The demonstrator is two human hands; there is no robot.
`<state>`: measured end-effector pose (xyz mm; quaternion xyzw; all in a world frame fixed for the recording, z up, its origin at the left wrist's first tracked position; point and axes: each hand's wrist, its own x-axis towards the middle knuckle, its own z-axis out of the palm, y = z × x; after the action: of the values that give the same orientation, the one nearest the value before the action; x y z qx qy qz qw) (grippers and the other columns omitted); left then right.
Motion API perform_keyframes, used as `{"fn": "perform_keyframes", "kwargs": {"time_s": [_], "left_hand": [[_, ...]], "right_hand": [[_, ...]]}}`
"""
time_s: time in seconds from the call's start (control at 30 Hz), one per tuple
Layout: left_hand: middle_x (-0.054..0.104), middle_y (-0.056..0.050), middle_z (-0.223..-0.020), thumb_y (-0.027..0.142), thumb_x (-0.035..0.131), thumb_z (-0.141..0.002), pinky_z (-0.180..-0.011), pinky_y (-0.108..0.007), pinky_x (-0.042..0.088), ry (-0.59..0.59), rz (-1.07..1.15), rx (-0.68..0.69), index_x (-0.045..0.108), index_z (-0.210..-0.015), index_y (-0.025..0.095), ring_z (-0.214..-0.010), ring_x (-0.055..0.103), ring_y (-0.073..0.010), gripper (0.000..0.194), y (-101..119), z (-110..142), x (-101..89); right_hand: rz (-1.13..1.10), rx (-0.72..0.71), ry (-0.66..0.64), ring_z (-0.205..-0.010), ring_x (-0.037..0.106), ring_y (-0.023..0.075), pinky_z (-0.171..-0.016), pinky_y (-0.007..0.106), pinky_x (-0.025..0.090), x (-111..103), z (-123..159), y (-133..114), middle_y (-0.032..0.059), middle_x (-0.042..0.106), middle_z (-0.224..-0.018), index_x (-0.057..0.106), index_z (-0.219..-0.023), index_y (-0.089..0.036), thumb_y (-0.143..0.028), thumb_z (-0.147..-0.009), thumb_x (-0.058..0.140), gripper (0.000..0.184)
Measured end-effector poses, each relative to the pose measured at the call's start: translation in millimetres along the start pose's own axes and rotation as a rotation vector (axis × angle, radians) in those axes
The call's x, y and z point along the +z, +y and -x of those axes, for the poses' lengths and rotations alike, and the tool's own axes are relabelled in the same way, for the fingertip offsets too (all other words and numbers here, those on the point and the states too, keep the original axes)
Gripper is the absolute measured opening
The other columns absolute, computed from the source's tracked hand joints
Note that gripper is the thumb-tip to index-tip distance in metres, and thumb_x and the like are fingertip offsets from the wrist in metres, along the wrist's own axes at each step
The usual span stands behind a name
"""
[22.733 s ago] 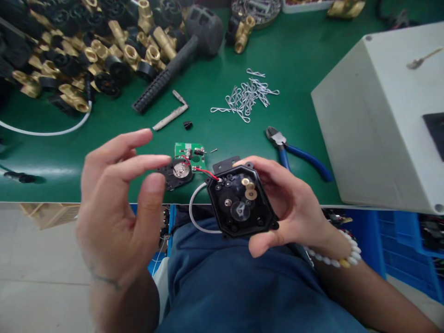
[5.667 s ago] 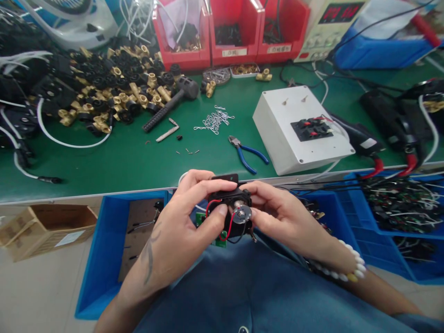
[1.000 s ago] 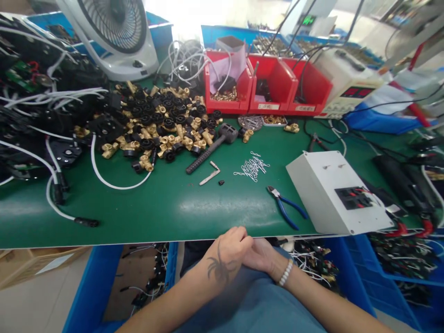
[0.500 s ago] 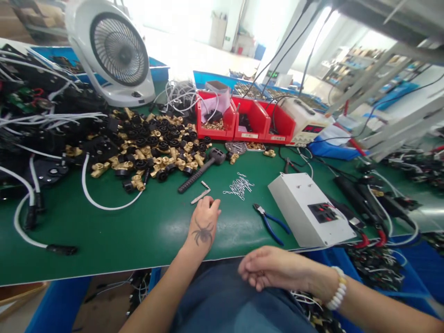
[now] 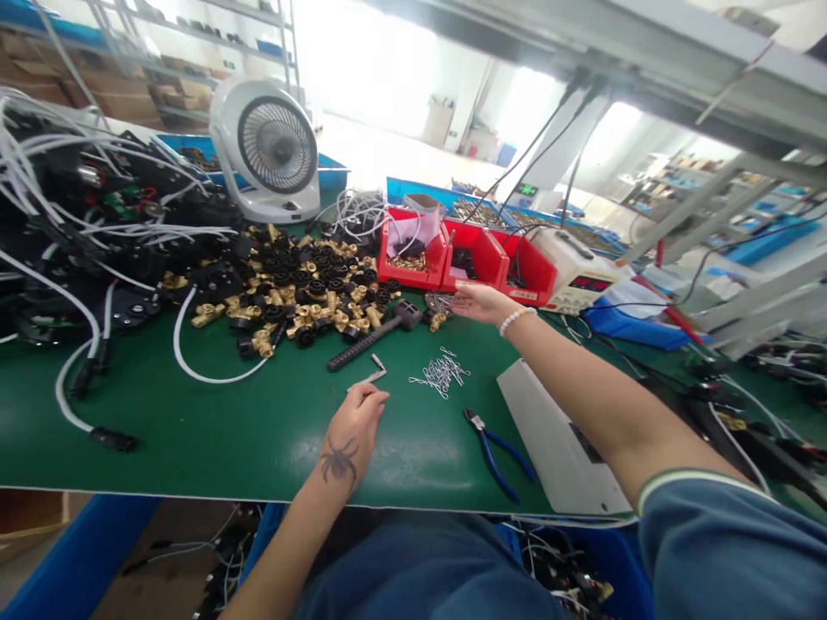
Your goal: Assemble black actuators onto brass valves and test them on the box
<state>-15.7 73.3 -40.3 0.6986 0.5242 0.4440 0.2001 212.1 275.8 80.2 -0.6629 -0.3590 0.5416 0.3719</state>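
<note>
My left hand (image 5: 354, 420), with a spider tattoo on its back, rests on the green mat (image 5: 213, 422). Its fingertips are pinched together just below a small L-shaped metal key (image 5: 375, 375); what they hold, if anything, is hidden. My right hand (image 5: 476, 302) is stretched far forward with the fingers out flat, hovering at a round metal dish (image 5: 440, 301) of small parts in front of the red bins (image 5: 452, 256). A white bead bracelet (image 5: 515, 319) sits on that wrist.
A heap of brass fittings with black caps (image 5: 297, 288) and a black mallet (image 5: 371, 331) lie left of centre. Wire clips (image 5: 440, 375), blue-handled pliers (image 5: 497, 448) and a white box (image 5: 556, 448) lie under my right arm. A fan (image 5: 275, 146), cables and a meter (image 5: 575, 271) stand behind.
My right hand has left my lap and reached across the bench to the metal dish. My left hand has stayed by the L-shaped key and drawn back slightly. My view has tilted up.
</note>
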Motion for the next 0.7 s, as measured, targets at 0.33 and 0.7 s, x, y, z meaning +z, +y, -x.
{"fn": "perform_keyframes", "kwargs": {"time_s": [0.33,0.7], "left_hand": [[0.072,-0.005,-0.097,0.019,0.054,-0.098,-0.076,-0.025,0.062,0.150,0.030,0.129,0.066,-0.101,0.020,-0.087,0.073,-0.0152,0.013,23,0,-2.8],[0.075,-0.009,-0.101,0.033,0.052,-0.102,-0.079,-0.032,0.064,0.225,-0.024,0.267,0.071,-0.103,0.018,-0.092,0.075,-0.0211,0.024,26,-3,-9.7]], "right_hand": [[0.026,0.037,-0.258,-0.084,0.065,0.0101,-0.074,0.023,0.058,-1,78,24,0.0062,0.066,-0.102,0.063,-0.115,-0.009,-0.021,-0.099,0.061,0.020],[0.007,0.141,-0.422,-0.083,0.066,0.0095,-0.081,0.024,0.059,23,125,62,0.0072,0.067,-0.094,0.065,-0.098,-0.005,-0.020,-0.097,0.063,0.015]]}}
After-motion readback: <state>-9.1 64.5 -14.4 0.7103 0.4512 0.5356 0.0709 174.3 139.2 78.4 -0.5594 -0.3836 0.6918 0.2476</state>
